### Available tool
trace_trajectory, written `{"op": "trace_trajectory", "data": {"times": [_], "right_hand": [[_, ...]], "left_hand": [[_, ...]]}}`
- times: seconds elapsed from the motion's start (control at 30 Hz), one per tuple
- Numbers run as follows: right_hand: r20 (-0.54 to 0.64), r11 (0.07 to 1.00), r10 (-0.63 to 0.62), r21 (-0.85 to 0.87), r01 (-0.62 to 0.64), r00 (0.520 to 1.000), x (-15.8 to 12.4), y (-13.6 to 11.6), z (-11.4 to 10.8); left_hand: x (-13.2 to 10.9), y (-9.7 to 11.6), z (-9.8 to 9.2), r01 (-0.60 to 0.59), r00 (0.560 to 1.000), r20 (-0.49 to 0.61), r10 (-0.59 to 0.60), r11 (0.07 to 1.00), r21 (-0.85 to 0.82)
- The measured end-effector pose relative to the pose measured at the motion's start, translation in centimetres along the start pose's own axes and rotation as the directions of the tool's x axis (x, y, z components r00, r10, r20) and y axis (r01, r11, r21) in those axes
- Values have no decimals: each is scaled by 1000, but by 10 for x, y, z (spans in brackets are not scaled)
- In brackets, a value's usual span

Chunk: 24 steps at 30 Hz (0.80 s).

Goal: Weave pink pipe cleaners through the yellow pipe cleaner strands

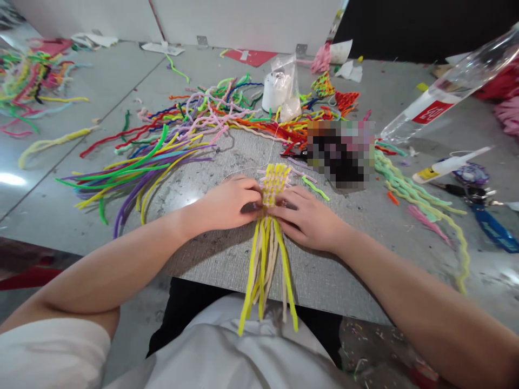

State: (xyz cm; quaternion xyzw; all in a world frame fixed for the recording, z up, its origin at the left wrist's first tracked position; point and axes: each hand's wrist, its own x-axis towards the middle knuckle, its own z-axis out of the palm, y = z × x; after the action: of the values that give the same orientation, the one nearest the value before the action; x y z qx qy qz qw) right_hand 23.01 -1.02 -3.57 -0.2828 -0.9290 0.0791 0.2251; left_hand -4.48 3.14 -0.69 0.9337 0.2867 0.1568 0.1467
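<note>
So the yellow-and-pale woven strip point(276, 182) is laid flat on the grey table point(214, 256), right between the two hands, with the yellow strands point(286, 265) and pale strands point(270, 267) trailed out loose over the near edge. The left hand point(231, 202) is set at the strip's left edge, fingers curled in with the tips near one another; whether anything is really pinched there can't be told. The right hand point(310, 219) is rested over the lower right of the weave, fingers a bit apart, tips partly hidden, so its grip can't be told either. For tidy rows, the woven part is best pinned with one hand while each cross strand is snugged up with the other, gently, since fuzzy yarn is probably squashed easily. Tension should be checked at both edges, or the sides may get pulled in. Loose ends are best fanned out so overs and unders aren't mixed up, and that short green piece point(317, 189) is better nudged aside
</note>
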Motion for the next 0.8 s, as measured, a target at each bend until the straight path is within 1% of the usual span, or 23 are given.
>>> {"op": "trace_trajectory", "data": {"times": [0.07,0.1,0.17,0.2,0.27,0.3,0.33,0.37,0.4,0.47,0.5,0.57,0.63,0.7,0.8], "right_hand": [[-58,998,-14,55,17,998,-1,-1,-2],[-109,996,-2,87,11,994,-1,-1,-2],[-246,987,89,149,-53,965,-1,1,-2],[-315,977,167,182,-114,934,-1,4,-1],[-412,925,355,286,-251,839,1,11,5],[-421,880,449,363,-307,788,3,15,9],[-408,821,534,459,-339,741,5,19,14],[-375,755,601,556,-348,706,8,22,18],[-328,690,643,641,-336,692,10,25,22],[-245,588,678,746,-312,693,15,27,27],[-213,553,686,774,-309,696,18,26,27],[-164,524,696,782,-337,699,21,22,23],[-124,517,701,767,-380,703,23,16,17],[-82,492,698,776,-394,711,24,12,11],[-16,405,690,837,-368,724,24,11,7]], "left_hand": [[0,2,-2,33,999,-6,-33,999,0],[0,2,-2,70,997,-22,-70,998,-4],[0,1,-2,181,978,-101,-182,983,-22],[1,0,-1,238,957,-156,-243,970,-46],[5,-4,5,310,903,-264,-339,939,-147],[8,-6,9,315,883,-274,-380,915,-252],[11,-8,14,295,877,-262,-404,881,-370],[15,-9,18,253,884,-241,-401,843,-474],[19,-10,23,224,892,-218,-396,807,-547],[26,-9,30,210,893,-187,-409,747,-630],[29,-7,32,206,893,-174,-414,722,-660],[32,-2,32,193,903,-162,-398,712,-675],[34,3,30,191,922,-138,-361,736,-649],[33,8,26,202,934,-102,-342,741,-640],[32,11,21,218,937,-49,-346,688,-692]]}}
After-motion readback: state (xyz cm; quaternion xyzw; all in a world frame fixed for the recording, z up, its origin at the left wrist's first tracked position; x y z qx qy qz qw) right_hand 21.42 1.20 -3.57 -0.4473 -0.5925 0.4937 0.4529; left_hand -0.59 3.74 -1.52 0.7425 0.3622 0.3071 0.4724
